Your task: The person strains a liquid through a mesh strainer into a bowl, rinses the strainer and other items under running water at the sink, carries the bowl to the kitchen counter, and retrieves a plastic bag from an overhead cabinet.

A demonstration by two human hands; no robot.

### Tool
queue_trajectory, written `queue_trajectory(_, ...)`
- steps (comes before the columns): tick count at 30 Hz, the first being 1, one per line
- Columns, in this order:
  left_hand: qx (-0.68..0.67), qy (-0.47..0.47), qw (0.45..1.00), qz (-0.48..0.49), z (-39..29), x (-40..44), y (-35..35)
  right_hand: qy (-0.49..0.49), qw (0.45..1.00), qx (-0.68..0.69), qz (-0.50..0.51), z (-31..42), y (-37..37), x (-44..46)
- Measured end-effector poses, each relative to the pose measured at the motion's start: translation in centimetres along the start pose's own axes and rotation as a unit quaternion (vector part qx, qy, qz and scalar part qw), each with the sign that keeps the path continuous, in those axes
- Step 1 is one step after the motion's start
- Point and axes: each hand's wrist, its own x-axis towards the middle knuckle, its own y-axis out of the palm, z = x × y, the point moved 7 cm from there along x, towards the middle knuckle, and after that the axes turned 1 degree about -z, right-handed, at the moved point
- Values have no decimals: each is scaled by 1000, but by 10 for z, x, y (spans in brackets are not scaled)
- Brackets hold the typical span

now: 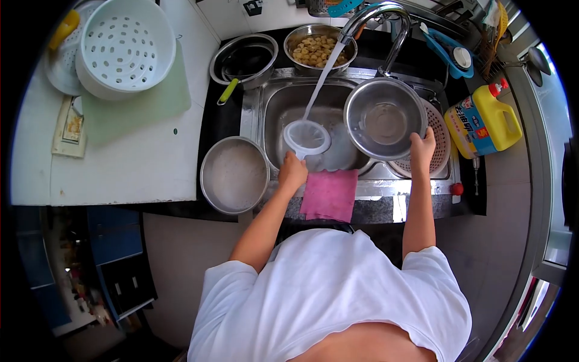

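Observation:
My left hand (pixel 293 174) is closed on the handle of a white strainer (pixel 307 136), held over the sink basin (pixel 274 120). Water from the curved faucet (pixel 392 36) streams down onto the strainer. On the right, my right hand (pixel 423 148) grips the rim of a steel bowl (pixel 386 119), tilted so that I see into it; a little cloudy liquid seems to lie at its bottom. Behind that bowl, a colander (pixel 443 136) with holes is partly hidden. Left of the sink stands a steel basin of cloudy liquid (pixel 234 175), close to my left hand.
A pink cloth (pixel 330 196) hangs over the sink's front edge. Behind the sink are a bowl of pale brown pieces (pixel 318 51) and a steel pot (pixel 244 59) with a green-handled tool (pixel 228 92). A yellow jug (pixel 485 120) stands right; a white perforated basket (pixel 125 48) sits left.

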Motion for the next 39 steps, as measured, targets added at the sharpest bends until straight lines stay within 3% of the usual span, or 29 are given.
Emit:
queue_trajectory(6,-21,11,999,-30,10,-5,-21,-10,1000,12,25,-8,41,2)
queue_trajectory(13,-37,53,988,-140,-9,14,-34,-67,987,-141,45,2,85,-8)
queue_trajectory(17,-40,22,992,-118,-7,14,-38,-81,976,-187,77,-24,125,-9)
queue_trajectory(20,-29,42,988,-144,-11,11,-43,-38,975,-199,93,-42,154,-17)
queue_trajectory(26,-31,41,988,-144,-22,8,-57,9,985,-41,168,-113,227,-32)
queue_trajectory(28,-27,49,989,-137,-23,6,-66,186,964,92,166,-140,234,-37)
queue_trajectory(29,-25,47,989,-139,-21,6,-69,190,963,112,158,-145,231,-37)
queue_trajectory(34,10,75,983,-170,-29,2,-88,237,939,38,245,-210,233,-56)
queue_trajectory(36,-4,54,987,-153,-30,2,-86,314,906,91,270,-207,247,-78)
queue_trajectory(39,-36,25,992,-122,-27,6,-70,349,887,134,270,-210,260,-83)
